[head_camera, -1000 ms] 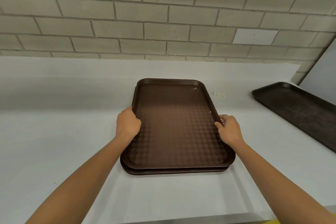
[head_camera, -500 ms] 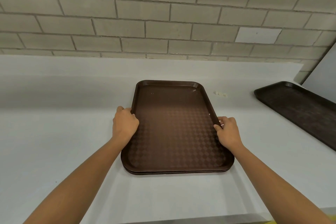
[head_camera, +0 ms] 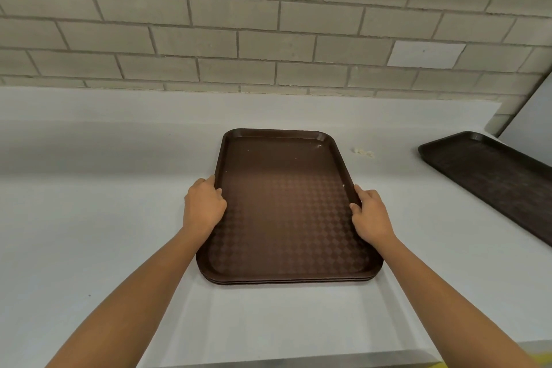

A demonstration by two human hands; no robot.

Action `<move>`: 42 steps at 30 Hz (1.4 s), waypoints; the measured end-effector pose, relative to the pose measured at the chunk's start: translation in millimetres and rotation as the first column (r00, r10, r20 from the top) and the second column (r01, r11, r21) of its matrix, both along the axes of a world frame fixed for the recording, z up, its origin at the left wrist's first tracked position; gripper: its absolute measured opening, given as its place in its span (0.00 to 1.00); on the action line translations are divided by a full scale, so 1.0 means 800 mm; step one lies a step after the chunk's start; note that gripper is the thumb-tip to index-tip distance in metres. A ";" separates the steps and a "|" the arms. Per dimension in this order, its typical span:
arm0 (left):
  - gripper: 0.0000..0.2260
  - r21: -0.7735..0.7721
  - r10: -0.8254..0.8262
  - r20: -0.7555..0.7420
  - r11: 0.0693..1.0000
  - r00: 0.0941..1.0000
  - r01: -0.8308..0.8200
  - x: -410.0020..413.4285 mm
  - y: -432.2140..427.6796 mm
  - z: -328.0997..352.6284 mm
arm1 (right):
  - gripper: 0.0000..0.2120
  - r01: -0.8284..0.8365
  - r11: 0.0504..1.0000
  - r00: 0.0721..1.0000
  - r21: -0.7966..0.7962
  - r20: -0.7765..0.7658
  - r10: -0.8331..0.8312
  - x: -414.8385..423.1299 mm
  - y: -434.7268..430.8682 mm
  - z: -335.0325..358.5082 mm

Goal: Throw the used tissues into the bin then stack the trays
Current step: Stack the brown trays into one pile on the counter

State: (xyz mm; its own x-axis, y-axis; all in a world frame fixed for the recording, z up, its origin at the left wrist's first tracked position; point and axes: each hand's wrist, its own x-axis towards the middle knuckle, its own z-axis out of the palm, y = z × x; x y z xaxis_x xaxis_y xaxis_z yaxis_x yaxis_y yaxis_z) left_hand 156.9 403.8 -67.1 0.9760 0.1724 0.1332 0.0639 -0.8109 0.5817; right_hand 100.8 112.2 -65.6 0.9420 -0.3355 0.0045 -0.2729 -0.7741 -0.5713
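Head view, as I see it: my left hand (head_camera: 203,206) and right hand (head_camera: 372,215) grip the left and right rims of a stack of brown trays (head_camera: 286,203), which lies flat on the white counter (head_camera: 89,218). Far right: a separate dark tray (head_camera: 493,176). Between them, far side: pale crumbs (head_camera: 363,152). Background: grey brick wall (head_camera: 239,24).

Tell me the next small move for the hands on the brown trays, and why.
Probably release the top tray and reach the right hand toward the lone tray at the right. Both hands, the left hand included, grip its long rims; it sits flush on the stack on the counter, and the lone tray lies apart, unstacked.
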 end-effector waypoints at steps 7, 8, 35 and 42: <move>0.18 0.041 -0.017 -0.042 0.999 0.999 0.019 0.005 0.002 0.001 | 0.22 0.017 0.997 1.000 0.077 0.021 -0.019 0.001 -0.003 0.003; 0.18 0.036 -0.018 -0.049 0.999 0.999 0.019 0.005 0.002 0.002 | 0.22 0.017 0.996 0.999 0.088 0.026 -0.019 0.000 -0.003 0.003; 0.23 -0.183 -0.495 0.146 0.837 0.857 0.515 -0.007 -0.218 0.049 | 0.17 0.250 0.965 0.961 0.079 0.103 -0.258 -0.031 -0.116 0.029; 0.23 -0.253 -0.521 0.139 0.803 0.842 0.539 -0.017 -0.309 0.055 | 0.17 0.267 0.964 0.958 0.014 0.102 -0.267 -0.049 -0.221 0.034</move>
State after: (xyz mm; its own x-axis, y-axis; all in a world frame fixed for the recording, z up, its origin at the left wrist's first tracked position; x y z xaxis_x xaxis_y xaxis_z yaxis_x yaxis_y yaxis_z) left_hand 143.3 156.8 -23.1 0.9173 -0.3322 0.2195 -0.3718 -0.5176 0.7706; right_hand 61.2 -64.5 -38.7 0.8128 -0.5747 0.0955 -0.4100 -0.6807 -0.6071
